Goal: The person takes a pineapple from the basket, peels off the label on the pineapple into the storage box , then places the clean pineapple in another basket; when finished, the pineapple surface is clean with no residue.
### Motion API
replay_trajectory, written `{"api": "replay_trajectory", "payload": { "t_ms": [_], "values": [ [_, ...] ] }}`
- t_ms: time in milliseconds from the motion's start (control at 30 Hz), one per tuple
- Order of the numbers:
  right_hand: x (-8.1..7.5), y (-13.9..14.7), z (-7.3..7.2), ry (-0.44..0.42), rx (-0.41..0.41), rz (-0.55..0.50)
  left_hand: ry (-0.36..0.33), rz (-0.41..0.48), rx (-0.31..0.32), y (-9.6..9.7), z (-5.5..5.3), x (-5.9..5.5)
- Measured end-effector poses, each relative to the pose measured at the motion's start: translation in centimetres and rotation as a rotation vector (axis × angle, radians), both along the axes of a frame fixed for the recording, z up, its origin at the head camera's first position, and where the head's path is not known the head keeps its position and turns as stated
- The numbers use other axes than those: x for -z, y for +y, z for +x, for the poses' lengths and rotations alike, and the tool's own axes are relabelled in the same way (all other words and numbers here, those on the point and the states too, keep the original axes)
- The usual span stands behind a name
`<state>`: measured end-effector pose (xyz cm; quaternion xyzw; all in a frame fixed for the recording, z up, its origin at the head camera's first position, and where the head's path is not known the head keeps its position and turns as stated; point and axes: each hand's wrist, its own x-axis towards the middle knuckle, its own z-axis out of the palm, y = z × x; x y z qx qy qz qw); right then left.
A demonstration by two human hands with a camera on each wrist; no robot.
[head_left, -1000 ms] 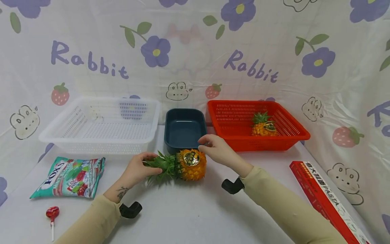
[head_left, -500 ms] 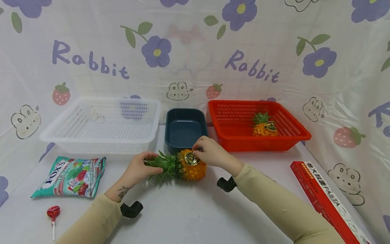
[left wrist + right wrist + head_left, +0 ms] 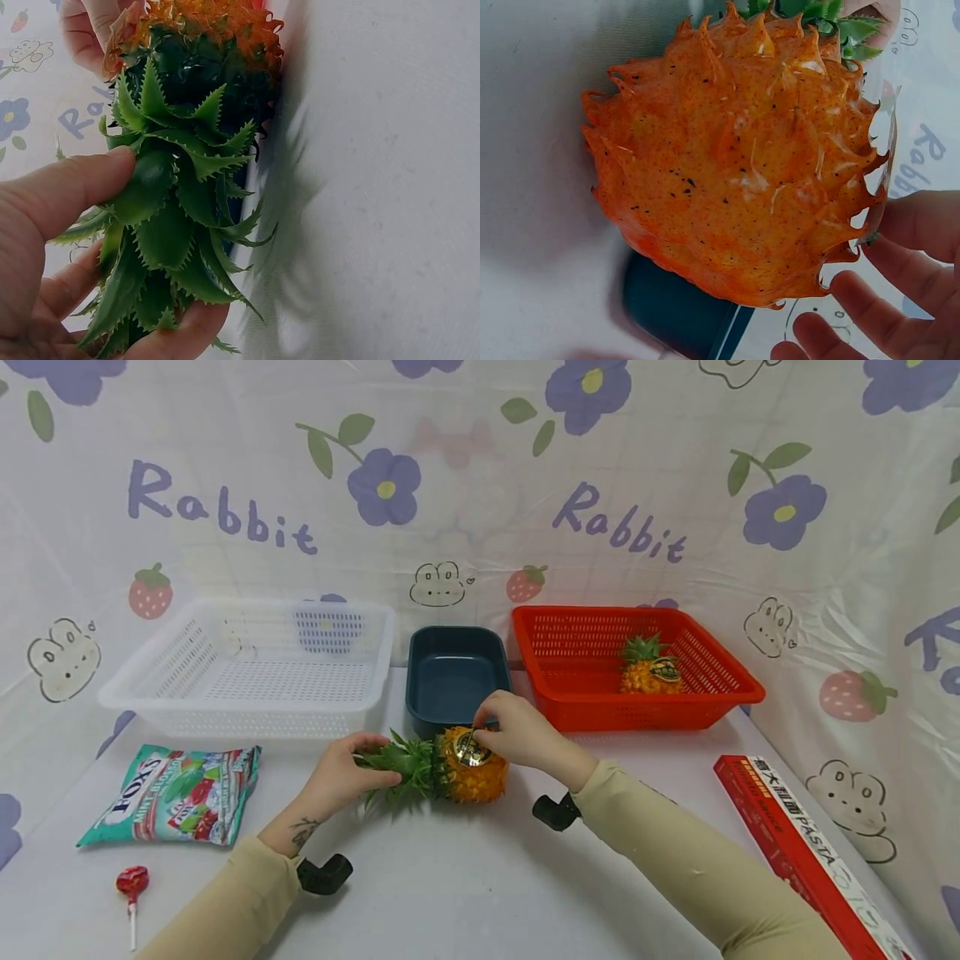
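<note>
A pineapple (image 3: 477, 777) with orange skin lies on its side on the table, its green leafy crown (image 3: 161, 202) pointing left. My left hand (image 3: 352, 774) grips the crown, thumb on one side and fingers curled round the other. An oval gold-and-black label (image 3: 470, 752) sits on the orange skin. With thumb and index finger, my right hand (image 3: 517, 732) pinches the label's edge. From the right wrist, the label's thin edge (image 3: 891, 150) stands off the spiky skin, held at the fingertips of the right hand (image 3: 900, 277).
Behind the pineapple stands a dark blue bin (image 3: 457, 681). A white basket (image 3: 247, 706) is at back left; a red basket (image 3: 637, 714) at back right holds another pineapple (image 3: 651, 677). A candy bag (image 3: 176, 797) and lollipop (image 3: 132, 885) lie left, a pasta box (image 3: 810, 856) right.
From beside the pineapple, my right hand has moved left onto the label and pinched its edge, staying there over the last half second. The left hand and pineapple have kept their place.
</note>
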<state>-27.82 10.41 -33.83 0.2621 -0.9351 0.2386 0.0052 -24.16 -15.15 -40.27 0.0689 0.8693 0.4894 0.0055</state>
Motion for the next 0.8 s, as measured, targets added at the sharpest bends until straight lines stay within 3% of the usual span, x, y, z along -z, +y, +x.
{"api": "replay_trajectory", "payload": {
  "t_ms": [367, 800],
  "values": [
    [0.30, -0.07, 0.03, 0.061, 0.020, -0.027, -0.006, -0.002, -0.003, 0.03, -0.04, 0.21],
    [-0.63, 0.57, 0.34, 0.132, -0.040, -0.074, -0.028, 0.002, -0.005, -0.08, -0.25, 0.17]
  ]
}}
